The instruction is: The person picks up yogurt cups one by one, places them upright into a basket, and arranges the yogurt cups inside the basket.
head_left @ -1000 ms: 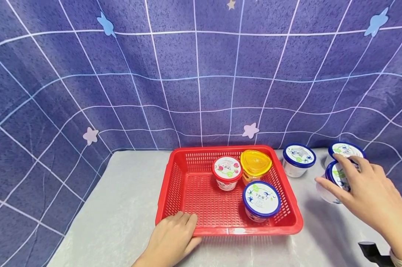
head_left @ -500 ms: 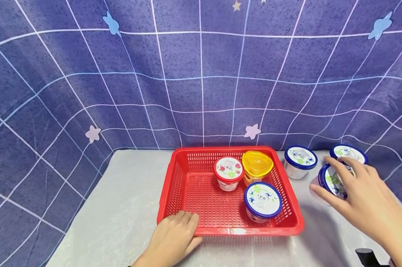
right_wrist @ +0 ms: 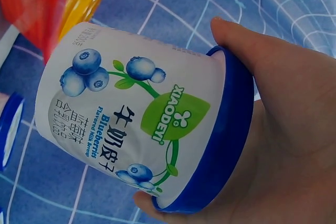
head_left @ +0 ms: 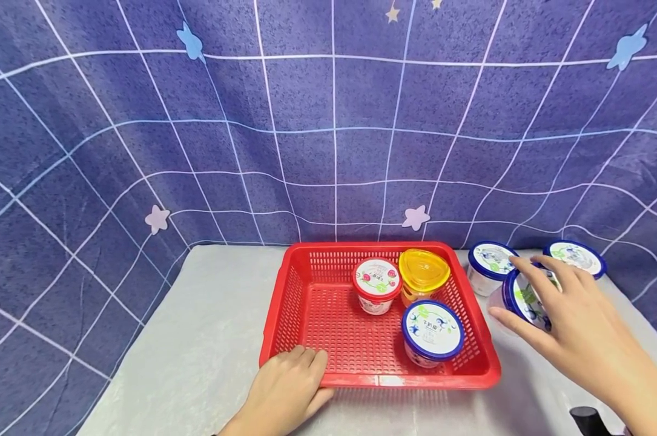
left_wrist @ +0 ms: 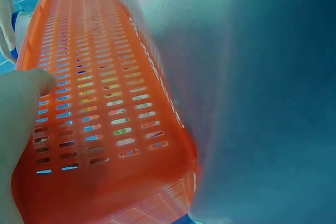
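Observation:
My left hand (head_left: 287, 387) grips the near left rim of the red plastic basket (head_left: 355, 380), its fingers over the edge and thumb outside. In the right wrist view, my right hand (right_wrist: 294, 93) holds a blueberry milk tub (right_wrist: 131, 114) by its blue lid, thumb and fingers on opposite sides. The head view shows this tub tilted, just right of the basket and partly behind the fingers. Inside the basket are a red-lidded tub (head_left: 378, 277), a yellow-lidded container (head_left: 424, 270) and a blue-lidded tub (head_left: 433, 330), all in its right half.
Two more blue-lidded tubs stand on the grey table (head_left: 197, 339): one tub (head_left: 486, 281) beside the basket's back right corner, another tub (head_left: 576, 255) farther right. A purple-blue gridded cloth (head_left: 306, 151) hangs behind. A black object (head_left: 587, 418) shows by the right forearm.
My right hand has moved left toward the basket with the held tub. The left hand keeps its grip on the basket rim, and the whole view has shifted slightly.

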The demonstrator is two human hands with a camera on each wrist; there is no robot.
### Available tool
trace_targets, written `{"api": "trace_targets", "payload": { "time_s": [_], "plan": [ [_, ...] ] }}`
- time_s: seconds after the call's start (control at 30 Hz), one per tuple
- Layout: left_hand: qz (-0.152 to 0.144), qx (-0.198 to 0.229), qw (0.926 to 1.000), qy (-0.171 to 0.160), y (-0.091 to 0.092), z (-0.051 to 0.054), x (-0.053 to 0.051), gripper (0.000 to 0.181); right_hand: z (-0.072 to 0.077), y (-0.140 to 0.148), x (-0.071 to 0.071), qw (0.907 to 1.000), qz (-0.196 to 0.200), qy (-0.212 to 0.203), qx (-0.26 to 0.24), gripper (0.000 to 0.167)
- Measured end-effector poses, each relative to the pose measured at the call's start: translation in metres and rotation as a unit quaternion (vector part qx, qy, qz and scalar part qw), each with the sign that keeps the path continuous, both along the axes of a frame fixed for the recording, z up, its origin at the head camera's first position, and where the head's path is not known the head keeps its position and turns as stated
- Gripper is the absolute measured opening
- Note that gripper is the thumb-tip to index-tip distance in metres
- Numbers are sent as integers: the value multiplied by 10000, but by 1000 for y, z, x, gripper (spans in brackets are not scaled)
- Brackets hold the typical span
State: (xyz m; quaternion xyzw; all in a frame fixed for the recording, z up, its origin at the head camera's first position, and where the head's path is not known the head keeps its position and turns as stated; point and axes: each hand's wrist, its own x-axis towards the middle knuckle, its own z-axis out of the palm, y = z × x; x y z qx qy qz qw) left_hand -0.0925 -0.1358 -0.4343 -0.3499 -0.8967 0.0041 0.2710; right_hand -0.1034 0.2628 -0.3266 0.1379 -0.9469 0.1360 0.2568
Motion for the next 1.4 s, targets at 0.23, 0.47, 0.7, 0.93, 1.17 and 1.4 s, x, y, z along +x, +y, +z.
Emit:
{"api": "trace_targets", "payload": {
  "time_s": [0.23,0.47,0.7,0.93,1.17,1.4],
  "plan": [
    [17,-22,10000,1,0,-1,0,48,8,-17,-2,9989,282,156,335,89],
    [58,-69,10000,-24,0,0,1,47,11,-36,-6,9960,722,229,472,86],
    [51,-20,10000,27,0,-1,1,48,12,-53,-10,9929,1010,165,610,86],
    [39,54,9999,75,0,-2,1,47,13,-68,-12,9909,1135,4,729,85],
    [49,20,10000,74,-1,-1,1,49,20,-80,-17,9856,1340,-287,992,80],
    [11,4,9999,106,0,-1,0,49,20,-95,-26,9786,1743,-164,1078,79]
  ]
}}
